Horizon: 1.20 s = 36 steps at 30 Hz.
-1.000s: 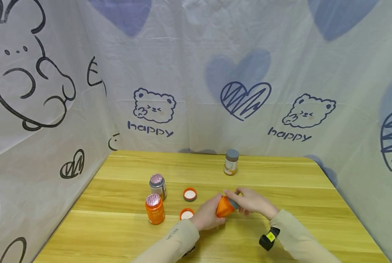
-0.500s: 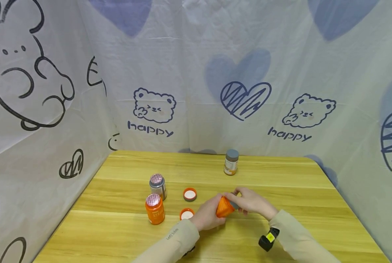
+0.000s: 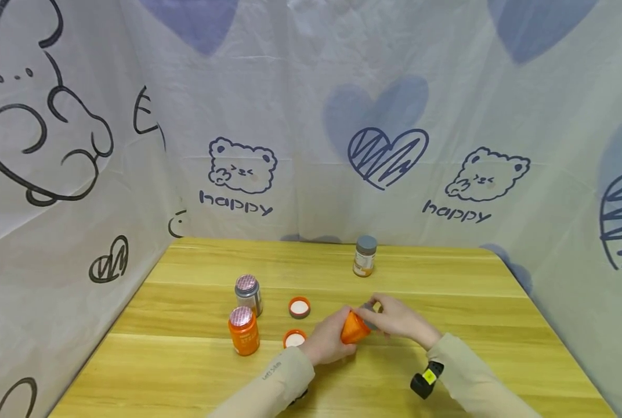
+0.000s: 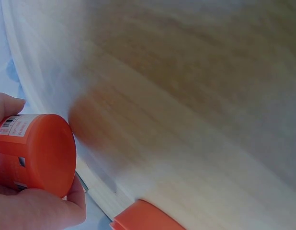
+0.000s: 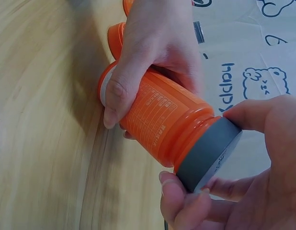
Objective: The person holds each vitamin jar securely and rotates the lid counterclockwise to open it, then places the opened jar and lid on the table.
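Note:
My left hand (image 3: 325,339) grips an orange plastic bottle (image 3: 354,328), held tilted above the table with its base toward the left palm. The left wrist view shows the bottle's round base and a white barcode label (image 4: 16,125). With thumb and fingers, my right hand (image 3: 398,317) pinches the rim of the bottle's grey screw cap (image 5: 208,153), which sits on the neck. Printed text and a table of lines cover the bottle's side in the right wrist view. Left of the hands, two loose caps, one farther back (image 3: 299,308) and one nearer (image 3: 294,339), lie with white liners upward.
An orange bottle (image 3: 245,335) and a grey bottle (image 3: 249,295) stand uncapped at left, foil seals on their mouths. A grey-capped bottle (image 3: 365,256) stands near the back of the wooden table (image 3: 447,273). A printed cloth (image 3: 300,116) hangs behind.
The right fingers have shifted slightly around the grey cap. Left hand and bottle keep nearly the same place; the whole head view has moved a little.

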Each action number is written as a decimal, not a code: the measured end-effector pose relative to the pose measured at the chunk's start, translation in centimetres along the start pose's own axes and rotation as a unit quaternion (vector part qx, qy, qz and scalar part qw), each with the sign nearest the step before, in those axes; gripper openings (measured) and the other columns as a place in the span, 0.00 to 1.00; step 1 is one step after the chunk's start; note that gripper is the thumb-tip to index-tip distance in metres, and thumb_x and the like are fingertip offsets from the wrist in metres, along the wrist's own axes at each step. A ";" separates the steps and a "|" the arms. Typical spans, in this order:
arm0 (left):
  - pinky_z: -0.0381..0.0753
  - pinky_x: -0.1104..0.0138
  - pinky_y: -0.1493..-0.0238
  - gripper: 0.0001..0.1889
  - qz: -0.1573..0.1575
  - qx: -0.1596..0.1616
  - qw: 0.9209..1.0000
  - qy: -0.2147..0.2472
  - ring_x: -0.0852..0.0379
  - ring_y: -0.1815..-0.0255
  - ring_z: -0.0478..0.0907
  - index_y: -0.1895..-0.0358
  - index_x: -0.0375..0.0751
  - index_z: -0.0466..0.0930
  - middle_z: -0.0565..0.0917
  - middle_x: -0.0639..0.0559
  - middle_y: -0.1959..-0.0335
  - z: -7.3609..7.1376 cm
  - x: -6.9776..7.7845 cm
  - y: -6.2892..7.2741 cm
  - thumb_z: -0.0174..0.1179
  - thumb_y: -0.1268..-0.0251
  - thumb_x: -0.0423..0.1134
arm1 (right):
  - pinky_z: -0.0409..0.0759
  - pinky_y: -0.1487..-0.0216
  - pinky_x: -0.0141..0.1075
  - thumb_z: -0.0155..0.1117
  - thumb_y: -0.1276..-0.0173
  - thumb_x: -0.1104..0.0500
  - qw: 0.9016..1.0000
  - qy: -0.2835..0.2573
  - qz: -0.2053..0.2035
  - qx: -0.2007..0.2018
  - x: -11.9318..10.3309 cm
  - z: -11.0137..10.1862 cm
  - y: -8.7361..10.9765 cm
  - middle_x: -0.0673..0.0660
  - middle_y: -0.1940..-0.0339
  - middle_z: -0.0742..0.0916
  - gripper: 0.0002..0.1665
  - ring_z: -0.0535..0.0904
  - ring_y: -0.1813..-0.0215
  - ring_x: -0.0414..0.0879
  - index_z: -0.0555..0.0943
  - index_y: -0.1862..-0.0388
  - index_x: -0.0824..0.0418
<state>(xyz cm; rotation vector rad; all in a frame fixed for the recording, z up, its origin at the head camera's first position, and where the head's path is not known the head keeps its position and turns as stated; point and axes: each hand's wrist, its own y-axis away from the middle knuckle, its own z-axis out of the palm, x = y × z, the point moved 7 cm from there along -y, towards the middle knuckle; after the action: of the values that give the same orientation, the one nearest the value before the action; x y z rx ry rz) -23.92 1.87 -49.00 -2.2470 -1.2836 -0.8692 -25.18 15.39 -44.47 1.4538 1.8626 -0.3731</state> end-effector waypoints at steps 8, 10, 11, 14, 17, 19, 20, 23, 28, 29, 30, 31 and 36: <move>0.75 0.67 0.56 0.28 -0.002 0.000 1.000 0.014 0.61 0.61 0.74 0.42 0.50 0.69 0.80 0.56 0.56 -0.1 0.2 0.1 0.71 0.45 0.31 | 0.79 0.72 0.37 0.62 0.29 0.43 1.000 0.000 -0.014 0.014 -0.1 -0.5 0.4 0.57 0.68 0.84 0.26 0.80 0.74 0.50 0.76 0.45 0.61; 0.75 0.67 0.56 0.28 -0.003 0.001 1.000 0.014 0.61 0.61 0.74 0.42 0.50 0.69 0.80 0.56 0.57 -0.1 0.3 0.1 0.71 0.45 0.31 | 0.77 0.73 0.37 0.62 0.29 0.43 1.000 0.001 -0.020 0.015 -0.1 -0.6 0.4 0.57 0.69 0.83 0.26 0.78 0.76 0.48 0.76 0.45 0.62; 0.75 0.67 0.56 0.28 -0.003 0.002 1.000 0.014 0.61 0.61 0.74 0.42 0.50 0.69 0.80 0.56 0.57 -0.2 0.4 0.2 0.71 0.45 0.31 | 0.76 0.73 0.36 0.62 0.29 0.43 1.000 0.003 -0.022 0.016 -0.1 -0.7 0.4 0.57 0.69 0.83 0.26 0.77 0.77 0.47 0.76 0.45 0.62; 0.75 0.67 0.55 0.29 -0.001 0.004 1.000 0.013 0.61 0.61 0.75 0.42 0.49 0.70 0.81 0.55 0.57 -0.2 0.5 0.2 0.72 0.45 0.31 | 0.76 0.73 0.36 0.62 0.29 0.44 0.999 0.009 -0.028 0.023 -0.1 -0.8 0.4 0.57 0.69 0.83 0.26 0.75 0.77 0.45 0.76 0.45 0.62; 0.75 0.67 0.55 0.29 -0.002 0.003 1.000 0.013 0.61 0.60 0.75 0.41 0.49 0.70 0.81 0.55 0.56 -0.2 0.4 0.2 0.72 0.45 0.31 | 0.76 0.72 0.36 0.63 0.30 0.44 0.999 0.014 -0.036 0.032 -0.1 -0.9 0.4 0.57 0.67 0.83 0.26 0.76 0.74 0.44 0.77 0.45 0.62; 0.75 0.67 0.55 0.29 -0.002 0.002 1.000 0.013 0.61 0.60 0.75 0.41 0.49 0.70 0.81 0.55 0.56 -0.1 0.3 0.1 0.72 0.44 0.31 | 0.77 0.70 0.36 0.63 0.31 0.45 0.998 0.013 -0.040 0.038 -0.1 -0.9 0.5 0.57 0.65 0.83 0.25 0.76 0.72 0.44 0.77 0.45 0.62; 0.75 0.67 0.55 0.29 -0.001 0.002 1.000 0.014 0.61 0.60 0.75 0.42 0.49 0.70 0.81 0.55 0.56 -0.1 0.3 0.1 0.72 0.45 0.31 | 0.77 0.70 0.36 0.63 0.31 0.46 0.998 0.009 -0.043 0.041 -0.2 -1.0 0.5 0.57 0.64 0.83 0.25 0.76 0.71 0.44 0.77 0.45 0.62; 0.75 0.67 0.56 0.28 0.000 0.001 1.000 0.015 0.61 0.61 0.74 0.43 0.49 0.70 0.81 0.55 0.57 -0.1 0.1 0.0 0.71 0.45 0.31 | 0.77 0.69 0.36 0.64 0.31 0.47 0.997 0.001 -0.050 0.051 -0.2 -1.0 0.5 0.58 0.62 0.84 0.24 0.77 0.69 0.45 0.77 0.44 0.61; 0.74 0.68 0.57 0.27 -0.001 0.000 1.000 0.019 0.62 0.62 0.74 0.43 0.48 0.70 0.80 0.56 0.58 -0.1 0.0 -0.1 0.71 0.45 0.31 | 0.78 0.67 0.36 0.64 0.30 0.48 0.995 -0.021 -0.065 0.067 -0.3 -1.1 0.6 0.59 0.57 0.84 0.23 0.78 0.64 0.46 0.76 0.43 0.61; 0.74 0.68 0.57 0.27 -0.001 0.002 1.000 0.019 0.62 0.62 0.74 0.43 0.48 0.70 0.80 0.55 0.58 -0.2 0.0 -0.1 0.71 0.45 0.31 | 0.78 0.67 0.36 0.65 0.30 0.49 0.995 -0.026 -0.068 0.071 -0.3 -1.1 0.6 0.59 0.57 0.84 0.23 0.78 0.62 0.46 0.76 0.43 0.61; 0.74 0.67 0.56 0.27 0.002 0.004 1.000 0.020 0.61 0.62 0.74 0.43 0.48 0.70 0.80 0.55 0.58 -0.2 0.0 -0.1 0.71 0.46 0.31 | 0.78 0.66 0.36 0.65 0.30 0.49 0.994 -0.032 -0.071 0.075 -0.3 -1.2 0.6 0.59 0.56 0.83 0.23 0.78 0.62 0.46 0.76 0.43 0.61; 0.74 0.67 0.56 0.27 0.003 0.005 1.000 0.020 0.61 0.62 0.74 0.44 0.48 0.70 0.80 0.55 0.58 -0.2 0.1 -0.1 0.72 0.46 0.31 | 0.78 0.66 0.36 0.65 0.30 0.50 0.993 -0.035 -0.073 0.080 -0.3 -1.2 0.6 0.59 0.56 0.83 0.22 0.78 0.62 0.46 0.76 0.43 0.61; 0.74 0.68 0.58 0.27 0.012 0.012 1.000 0.021 0.61 0.64 0.73 0.45 0.46 0.70 0.80 0.54 0.61 -0.4 0.1 0.1 0.72 0.46 0.31 | 0.79 0.60 0.33 0.66 0.31 0.54 0.989 -0.055 -0.090 0.108 -0.1 -1.3 0.7 0.61 0.55 0.84 0.22 0.79 0.60 0.45 0.76 0.42 0.63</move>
<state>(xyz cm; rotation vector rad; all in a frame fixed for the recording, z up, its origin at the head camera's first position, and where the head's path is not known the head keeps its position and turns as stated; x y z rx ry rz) -23.93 1.62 -48.63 -2.2081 -1.2393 -0.8830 -25.00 16.37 -43.36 1.3764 1.9152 -0.7476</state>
